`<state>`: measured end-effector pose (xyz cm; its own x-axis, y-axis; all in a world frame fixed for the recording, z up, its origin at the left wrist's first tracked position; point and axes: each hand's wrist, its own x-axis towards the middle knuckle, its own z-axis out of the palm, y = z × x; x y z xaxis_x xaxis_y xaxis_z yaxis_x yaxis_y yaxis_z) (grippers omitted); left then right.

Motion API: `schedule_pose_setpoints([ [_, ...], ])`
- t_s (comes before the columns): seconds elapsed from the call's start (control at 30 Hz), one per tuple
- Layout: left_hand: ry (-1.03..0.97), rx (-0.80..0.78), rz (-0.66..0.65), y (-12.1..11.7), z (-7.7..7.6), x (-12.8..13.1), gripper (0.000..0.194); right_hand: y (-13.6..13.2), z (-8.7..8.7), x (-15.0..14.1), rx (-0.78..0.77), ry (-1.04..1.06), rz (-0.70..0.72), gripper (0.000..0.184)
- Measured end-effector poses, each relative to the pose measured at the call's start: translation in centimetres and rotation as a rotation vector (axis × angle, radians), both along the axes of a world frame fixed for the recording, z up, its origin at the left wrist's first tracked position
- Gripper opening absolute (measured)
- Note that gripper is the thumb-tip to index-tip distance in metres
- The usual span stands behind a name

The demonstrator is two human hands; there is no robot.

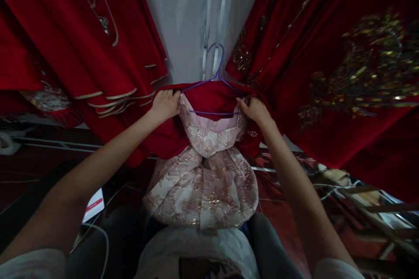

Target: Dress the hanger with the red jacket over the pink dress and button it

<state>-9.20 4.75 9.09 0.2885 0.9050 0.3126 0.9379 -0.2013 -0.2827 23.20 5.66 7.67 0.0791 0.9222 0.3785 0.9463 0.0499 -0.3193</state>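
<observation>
A pale pink brocade dress (pixel 209 139) with gold-coloured thread hangs on a purple hanger (pixel 220 67) in front of me, its full skirt resting over my lap. Behind its shoulders a red garment (pixel 163 139) is spread across the same hanger. My left hand (pixel 166 105) is closed on the red garment's shoulder, its thumb beside the dress's left strap. At the other side my right hand (pixel 257 110) grips the red cloth, with the thumb against the dress's right strap. Some fingertips of both hands are hidden in the cloth.
Red drapes with pale trim (pixel 111 83) hang to the left, and red cloth with gold sequins (pixel 363 74) to the right. A metal rail (pixel 207 13) runs behind the hanger. A wooden rack (pixel 366 213) stands low right. A white card (pixel 94 205) lies near my left arm.
</observation>
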Motion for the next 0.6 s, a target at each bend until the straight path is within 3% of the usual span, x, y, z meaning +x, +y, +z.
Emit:
schedule_pose_setpoints([
  [0.2,0.031,-0.037,-0.031,0.4,0.6,-0.8,0.061,0.7,0.7,0.0,0.000,-0.122,-0.042,0.057],
  [0.37,0.006,-0.145,-0.130,1.7,1.2,-2.3,0.069,1.0,1.8,1.2,-0.121,-0.192,0.013,0.063],
  [0.47,-0.099,-0.198,-0.176,2.4,1.2,-2.8,0.061,0.8,2.5,2.1,-0.219,-0.165,0.079,0.065],
  [0.6,-0.360,-0.300,-0.384,3.0,0.5,-3.3,0.047,0.2,3.3,3.1,-0.307,-0.093,0.179,0.066],
])
